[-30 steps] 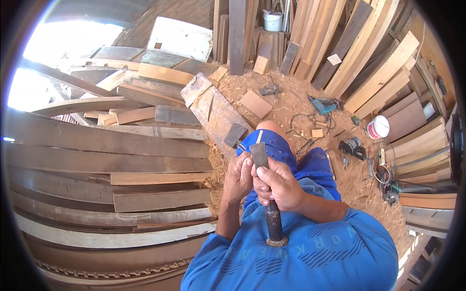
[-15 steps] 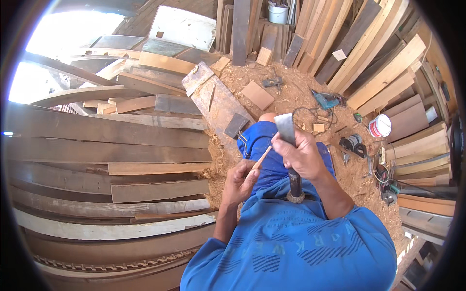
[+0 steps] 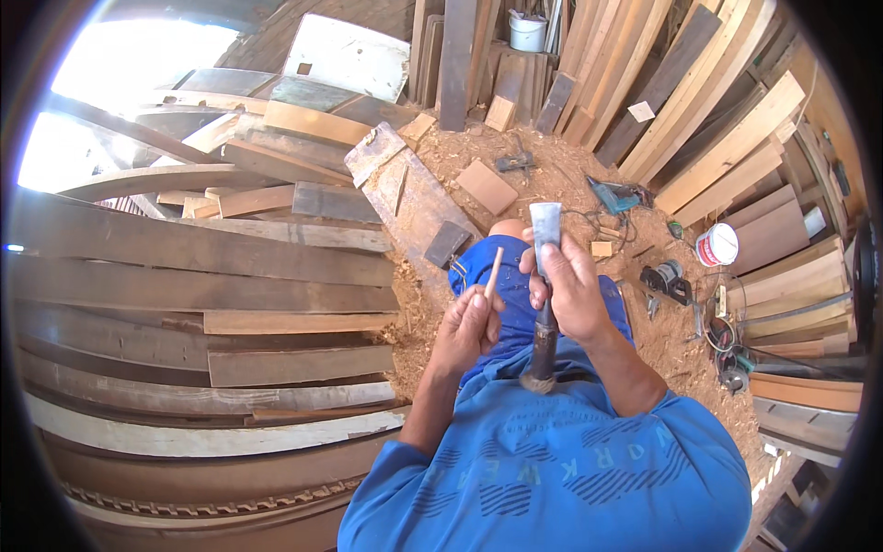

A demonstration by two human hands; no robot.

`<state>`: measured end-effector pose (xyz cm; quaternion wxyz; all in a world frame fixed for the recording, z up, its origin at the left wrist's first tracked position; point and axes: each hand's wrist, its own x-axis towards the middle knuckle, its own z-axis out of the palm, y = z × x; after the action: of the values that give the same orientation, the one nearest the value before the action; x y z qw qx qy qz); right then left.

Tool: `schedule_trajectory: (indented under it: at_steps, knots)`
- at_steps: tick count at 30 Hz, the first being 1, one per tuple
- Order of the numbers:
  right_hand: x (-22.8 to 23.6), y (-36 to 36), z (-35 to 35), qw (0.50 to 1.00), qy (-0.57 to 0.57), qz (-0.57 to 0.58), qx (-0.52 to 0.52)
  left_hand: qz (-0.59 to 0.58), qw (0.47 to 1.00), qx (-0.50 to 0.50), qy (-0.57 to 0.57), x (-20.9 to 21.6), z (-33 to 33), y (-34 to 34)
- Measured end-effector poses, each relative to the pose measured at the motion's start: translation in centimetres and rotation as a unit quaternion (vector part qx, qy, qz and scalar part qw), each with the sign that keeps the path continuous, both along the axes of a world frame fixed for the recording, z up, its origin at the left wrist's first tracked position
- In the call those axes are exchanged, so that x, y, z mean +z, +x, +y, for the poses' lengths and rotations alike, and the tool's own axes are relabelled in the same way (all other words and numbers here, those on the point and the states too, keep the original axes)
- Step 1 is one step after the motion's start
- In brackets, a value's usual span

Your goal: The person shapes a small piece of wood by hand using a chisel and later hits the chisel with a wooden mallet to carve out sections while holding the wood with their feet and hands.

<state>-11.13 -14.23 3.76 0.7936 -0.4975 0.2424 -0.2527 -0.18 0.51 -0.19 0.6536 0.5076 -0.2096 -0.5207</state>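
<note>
Evidently, both hands are closed on something: the left hand point(image 3: 469, 327) pinches a thin wooden stick point(image 3: 495, 271) between thumb and fingers, its free end pointing up and away from the body, while the right hand point(image 3: 572, 281) grips a chisel point(image 3: 547, 230) just below its broad blade. That high hold probably gives finer control than the dark handle point(image 3: 544, 342) would, and leaves the cutting edge clear of the fingers. Stick and chisel are apart, side by side above the blue shorts point(image 3: 510, 299), likely for a close view. Longer planks point(image 3: 676, 138) lean upright, presumably to save floor space. A white bucket point(image 3: 527, 37) stands among them; its contents cannot be made out. Another white bucket point(image 3: 706, 249), red-labelled, sits at right, its inside equally unreadable.
</note>
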Motion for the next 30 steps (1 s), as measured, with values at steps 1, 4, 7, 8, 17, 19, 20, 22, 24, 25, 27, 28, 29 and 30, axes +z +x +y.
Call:
schedule_trajectory:
  at_steps: [1, 4, 7, 8, 17, 19, 20, 22, 24, 25, 27, 28, 29, 30]
  knots:
    - [0.1, 0.3, 0.3, 0.995, 0.068, -0.055, -0.047, -0.016, 0.999, 0.034, 0.013, 0.1, -0.3, -0.1]
    - [0.3, 0.4, 1.4, 0.964, 0.235, -0.125, 0.006, -0.017, 0.999, 0.047, -0.011, -0.4, -1.1, 0.7]
    - [0.8, 0.6, 3.8, 0.947, 0.295, -0.069, 0.110, 0.047, 0.996, 0.076, -0.022, -1.2, -1.2, 1.4]
    - [1.0, 0.6, 4.6, 0.945, 0.296, -0.047, 0.134, 0.047, 0.996, 0.075, -0.021, -1.0, -1.5, 1.4]
    - [3.5, -2.3, 4.5, 0.973, 0.186, -0.096, 0.094, -0.090, 0.994, -0.052, 0.040, -1.3, 2.8, -1.2]
    - [3.5, -2.6, 4.3, 0.972, 0.192, -0.111, 0.079, -0.120, 0.989, -0.059, 0.062, -1.1, 3.2, -1.4]
    - [3.2, -2.4, 4.0, 0.973, 0.203, -0.084, 0.068, -0.109, 0.990, -0.005, 0.090, -0.2, 2.7, -1.1]
    - [2.3, -2.1, 4.0, 0.974, 0.214, -0.054, 0.058, -0.095, 0.987, 0.050, 0.118, 0.1, 1.6, -0.6]
    - [1.5, -1.0, 4.3, 0.952, 0.284, -0.044, 0.106, -0.065, 0.994, 0.089, 0.009, -0.3, 0.0, 0.3]
    - [1.4, -0.5, 4.5, 0.949, 0.281, -0.059, 0.127, -0.018, 0.995, 0.095, -0.006, -0.9, -0.5, 0.6]
    - [1.9, 0.3, 4.9, 0.951, 0.273, -0.053, 0.138, -0.032, 0.992, 0.117, 0.015, 0.6, -1.9, 0.4]
    - [2.1, 0.4, 4.9, 0.951, 0.267, -0.044, 0.151, -0.043, 0.988, 0.141, 0.038, 1.2, -2.3, 0.4]
    - [1.9, 0.1, 5.2, 0.949, 0.268, -0.045, 0.160, -0.052, 0.988, 0.144, 0.017, 0.8, -2.1, 0.5]
    - [1.9, 0.0, 5.3, 0.949, 0.268, -0.046, 0.159, -0.052, 0.988, 0.142, 0.016, 0.5, -1.8, 0.6]
